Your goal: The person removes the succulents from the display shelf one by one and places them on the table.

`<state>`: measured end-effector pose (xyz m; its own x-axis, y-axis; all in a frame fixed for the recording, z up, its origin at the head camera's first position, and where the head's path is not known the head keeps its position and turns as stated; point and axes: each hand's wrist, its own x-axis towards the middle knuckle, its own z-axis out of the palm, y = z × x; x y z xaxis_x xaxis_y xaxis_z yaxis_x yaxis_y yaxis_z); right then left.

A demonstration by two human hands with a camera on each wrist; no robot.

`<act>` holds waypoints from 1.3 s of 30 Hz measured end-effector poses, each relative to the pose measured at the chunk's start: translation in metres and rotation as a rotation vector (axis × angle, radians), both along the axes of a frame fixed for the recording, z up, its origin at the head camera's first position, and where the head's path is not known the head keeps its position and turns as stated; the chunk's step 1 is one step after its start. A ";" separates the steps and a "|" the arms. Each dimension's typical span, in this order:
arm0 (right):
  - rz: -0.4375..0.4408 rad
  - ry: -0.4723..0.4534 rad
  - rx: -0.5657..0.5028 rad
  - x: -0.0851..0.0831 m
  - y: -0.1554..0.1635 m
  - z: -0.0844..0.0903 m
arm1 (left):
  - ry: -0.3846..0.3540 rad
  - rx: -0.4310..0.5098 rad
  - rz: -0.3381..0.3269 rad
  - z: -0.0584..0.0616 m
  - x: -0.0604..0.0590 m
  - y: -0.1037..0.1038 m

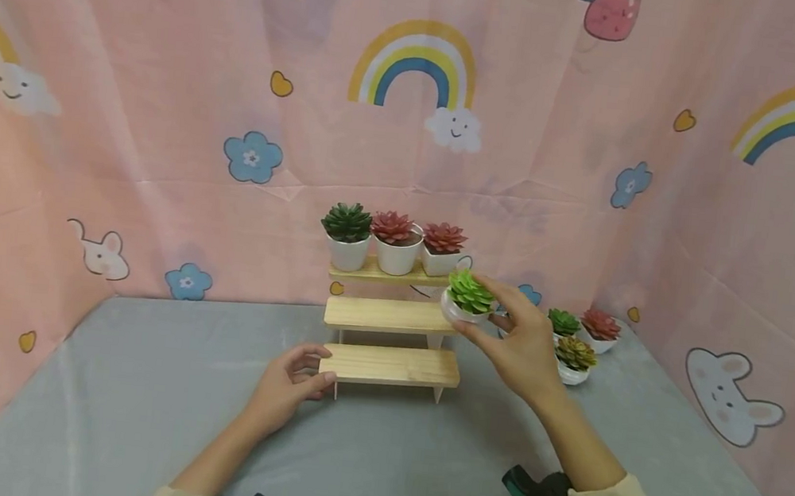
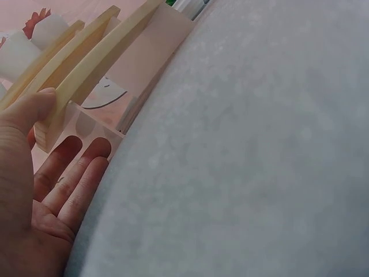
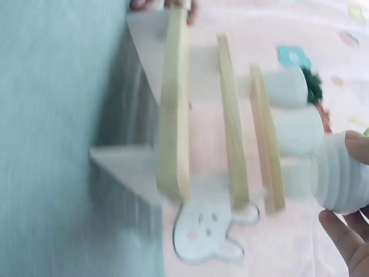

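Note:
A bright green potted succulent (image 1: pixel 470 293) in a ribbed white pot (image 3: pixel 340 173) is held between the thumb and fingers of my right hand (image 1: pixel 521 344), in the air by the right end of the middle step. The three-step wooden display stand (image 1: pixel 386 365) has its lowest board's left end gripped by my left hand (image 1: pixel 287 385). In the left wrist view the thumb (image 2: pixel 41 107) lies on the board, and other fingers are by the clear side panel (image 2: pixel 86 124). On the top step stand a dark green succulent (image 1: pixel 347 225) and two red ones (image 1: pixel 393 232), all in white pots.
To the right on the grey tabletop (image 1: pixel 140 383) is a cluster of white-potted succulents: a green one (image 1: pixel 564 322), a red one (image 1: pixel 601 327) and a yellowish one (image 1: pixel 576 355). A pink printed cloth (image 1: pixel 189 100) hangs behind and at both sides.

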<state>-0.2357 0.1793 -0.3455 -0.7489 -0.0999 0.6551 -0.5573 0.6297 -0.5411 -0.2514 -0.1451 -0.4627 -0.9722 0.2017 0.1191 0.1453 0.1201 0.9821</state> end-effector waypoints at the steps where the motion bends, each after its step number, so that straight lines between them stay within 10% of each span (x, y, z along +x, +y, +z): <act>1: -0.020 0.002 -0.003 0.001 0.007 0.000 | 0.003 0.001 -0.001 -0.001 0.000 0.000; 19: -0.319 0.012 -0.080 0.018 0.106 -0.003 | 0.001 -0.010 -0.008 -0.002 -0.002 -0.001; 39: -0.566 -0.067 -0.141 0.008 0.171 -0.047 | -0.007 -0.032 0.024 0.000 0.001 0.000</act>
